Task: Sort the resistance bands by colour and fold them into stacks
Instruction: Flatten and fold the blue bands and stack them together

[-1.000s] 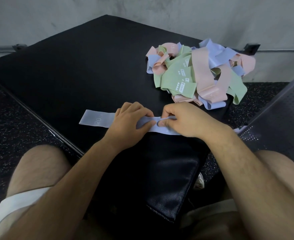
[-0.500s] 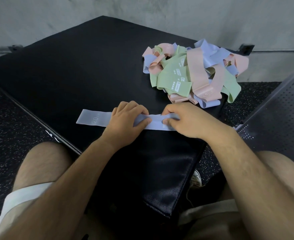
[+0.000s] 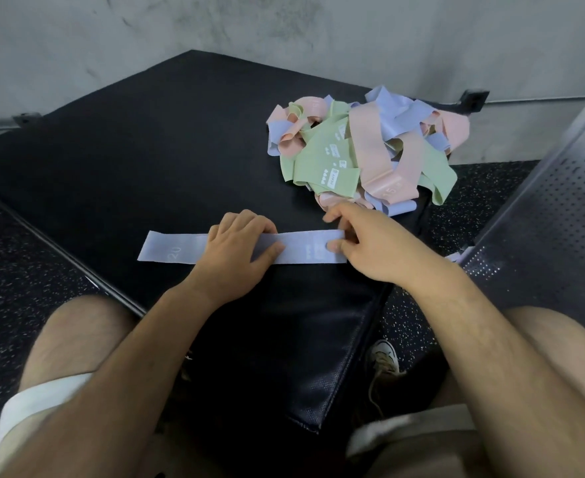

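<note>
My left hand (image 3: 239,250) held the blue band (image 3: 173,251) down at its middle with curled fingers, and my right hand (image 3: 370,250) pinched its right end. The unsorted pile (image 3: 360,157) lay just beyond my right hand.

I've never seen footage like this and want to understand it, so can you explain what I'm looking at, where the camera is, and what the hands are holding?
There is no machine here: a person's two bare hands do the work. The single picture comes from a camera worn on the head, looking forward and down. The left hand holds down a flat blue band on a black mat, while the right hand pinches the band's right end. Farther back lies a tangled pile of pink, green and blue bands, not yet sorted.
</note>
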